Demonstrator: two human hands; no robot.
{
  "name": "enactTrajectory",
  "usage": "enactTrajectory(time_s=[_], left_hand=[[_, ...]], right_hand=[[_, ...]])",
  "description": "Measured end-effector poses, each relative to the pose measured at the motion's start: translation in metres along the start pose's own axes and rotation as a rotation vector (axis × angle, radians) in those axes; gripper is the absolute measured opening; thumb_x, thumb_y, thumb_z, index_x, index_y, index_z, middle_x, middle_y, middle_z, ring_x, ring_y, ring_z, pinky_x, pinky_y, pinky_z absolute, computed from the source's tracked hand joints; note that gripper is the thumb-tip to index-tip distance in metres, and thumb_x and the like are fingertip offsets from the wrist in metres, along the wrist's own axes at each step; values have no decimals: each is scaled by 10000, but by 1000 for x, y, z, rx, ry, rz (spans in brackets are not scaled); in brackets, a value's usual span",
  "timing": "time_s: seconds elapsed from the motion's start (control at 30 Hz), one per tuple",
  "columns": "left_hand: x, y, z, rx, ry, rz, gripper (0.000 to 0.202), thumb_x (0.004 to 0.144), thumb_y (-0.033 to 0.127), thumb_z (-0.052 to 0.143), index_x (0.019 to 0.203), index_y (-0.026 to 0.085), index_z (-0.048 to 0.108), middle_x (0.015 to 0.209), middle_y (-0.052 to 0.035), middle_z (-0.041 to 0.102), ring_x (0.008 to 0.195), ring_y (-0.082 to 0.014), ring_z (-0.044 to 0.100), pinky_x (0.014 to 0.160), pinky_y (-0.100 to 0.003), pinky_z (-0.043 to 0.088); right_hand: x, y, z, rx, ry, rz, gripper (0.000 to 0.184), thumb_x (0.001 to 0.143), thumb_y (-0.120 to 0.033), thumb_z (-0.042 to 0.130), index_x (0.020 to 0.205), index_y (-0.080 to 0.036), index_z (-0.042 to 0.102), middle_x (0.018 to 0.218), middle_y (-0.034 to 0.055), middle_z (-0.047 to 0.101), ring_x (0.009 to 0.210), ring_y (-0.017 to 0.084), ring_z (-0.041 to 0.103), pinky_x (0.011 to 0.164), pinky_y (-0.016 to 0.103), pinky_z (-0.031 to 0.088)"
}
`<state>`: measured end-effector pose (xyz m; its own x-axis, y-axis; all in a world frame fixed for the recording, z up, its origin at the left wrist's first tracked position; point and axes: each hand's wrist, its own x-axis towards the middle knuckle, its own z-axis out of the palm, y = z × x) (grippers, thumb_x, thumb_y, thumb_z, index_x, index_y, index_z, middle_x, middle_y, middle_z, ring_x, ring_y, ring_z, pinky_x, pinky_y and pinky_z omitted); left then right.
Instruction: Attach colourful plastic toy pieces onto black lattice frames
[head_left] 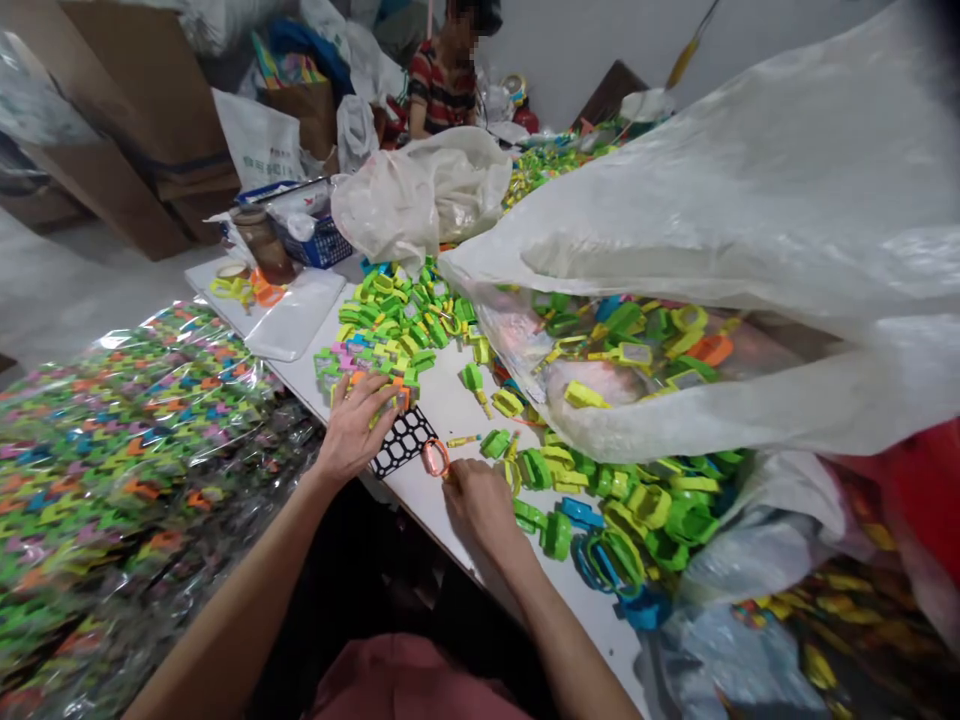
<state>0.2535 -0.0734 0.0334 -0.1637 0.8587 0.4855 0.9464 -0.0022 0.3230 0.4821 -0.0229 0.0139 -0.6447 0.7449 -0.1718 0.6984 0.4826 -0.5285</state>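
Observation:
My left hand (356,425) lies with its fingers stretched out over small green, pink and orange plastic pieces (365,352). These sit close together at the far end of a black grid tray (405,440), whose near end shows bare holes. Close by, my right hand (480,500) is closed, with an orange oval plastic ring (435,457) at its fingertips beside the tray's near corner. A thin yellow stick (463,441) rests on the white table just beyond that hand. To its right lie loose green and yellow plastic pieces (559,465).
A large translucent bag (750,200) gapes over more pieces on the right. Green pieces (409,310) are heaped beyond the tray. Filled wrapped trays (135,450) are stacked at left. A brown jar (262,245) and blue basket (326,243) stand behind; a person (442,85) sits farther back.

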Motion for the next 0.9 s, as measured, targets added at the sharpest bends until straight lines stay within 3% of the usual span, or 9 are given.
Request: enactTrajectory(time_s=[0.07, 0.13, 0.27, 0.37, 0.53, 0.67, 0.77, 0.83, 0.9], left_hand=[[0, 1, -1, -36, 5, -9, 326, 1014, 345, 371, 1200, 211, 602, 1277, -84, 633, 1302, -216, 507, 1199, -489, 188], [0, 3, -1, -53, 7, -14, 330, 1017, 332, 347, 1190, 215, 604, 1269, -79, 640, 1296, -210, 514, 1199, -486, 197], [-2, 4, 1, -57, 12, -3, 318, 1012, 292, 353, 1181, 204, 608, 1258, -78, 646, 1301, -205, 509, 1200, -475, 206], [-2, 3, 0, -89, 21, 18, 317, 1009, 266, 354, 1179, 191, 611, 1255, -87, 645, 1302, -202, 503, 1199, -480, 212], [-6, 2, 2, -63, 76, 147, 343, 935, 353, 544, 1226, 184, 611, 1278, -134, 613, 1302, -282, 493, 1174, -543, 241], [-8, 4, 7, 64, 102, 203, 362, 893, 249, 584, 1251, 218, 619, 1292, -142, 596, 1308, -327, 486, 1148, -595, 261], [-9, 7, 7, 95, 175, 193, 310, 901, 201, 566, 1198, 226, 650, 1262, -130, 615, 1285, -312, 515, 1145, -575, 279], [-11, 10, 5, 81, 218, 189, 285, 903, 207, 570, 1173, 222, 662, 1241, -125, 631, 1260, -301, 540, 1145, -554, 289], [-14, 13, 5, 58, 229, 173, 289, 900, 230, 578, 1176, 219, 662, 1243, -124, 638, 1249, -298, 550, 1150, -548, 286]], right_hand=[[12, -10, -11, 207, -5, 13, 128, 847, -272, 580, 791, -171, 634, 697, 35, 631, 650, 166, 554, 605, 256, 387], [27, -23, -9, 492, 75, -39, 198, 850, -363, 568, 881, -179, 632, 697, 2, 618, 626, 151, 538, 579, 239, 398], [58, -42, 26, 764, 127, -223, 279, 847, -349, 545, 1050, -173, 619, 937, 43, 691, 825, 188, 616, 738, 276, 488], [70, -45, 47, 716, 85, -257, 278, 884, -329, 516, 1094, -178, 618, 1007, 60, 698, 941, 217, 628, 813, 308, 506], [72, -39, 45, 423, 67, -380, 270, 890, -200, 450, 1078, -181, 644, 1004, 84, 693, 978, 233, 631, 865, 336, 513], [78, -44, 54, 275, 29, -442, 348, 852, -122, 441, 1131, -171, 643, 1087, 112, 686, 1035, 236, 624, 922, 348, 498], [80, -42, 61, 244, -3, -433, 361, 854, -117, 459, 1167, -141, 638, 1093, 131, 690, 997, 243, 635, 889, 352, 506], [82, -29, 51, 266, -70, -473, 321, 871, -148, 492, 1151, -155, 650, 1034, 96, 706, 916, 220, 644, 830, 322, 515], [94, -10, 24, 264, -184, -517, 247, 882, -186, 535, 1081, -176, 681, 931, 43, 717, 818, 185, 643, 757, 273, 510]])
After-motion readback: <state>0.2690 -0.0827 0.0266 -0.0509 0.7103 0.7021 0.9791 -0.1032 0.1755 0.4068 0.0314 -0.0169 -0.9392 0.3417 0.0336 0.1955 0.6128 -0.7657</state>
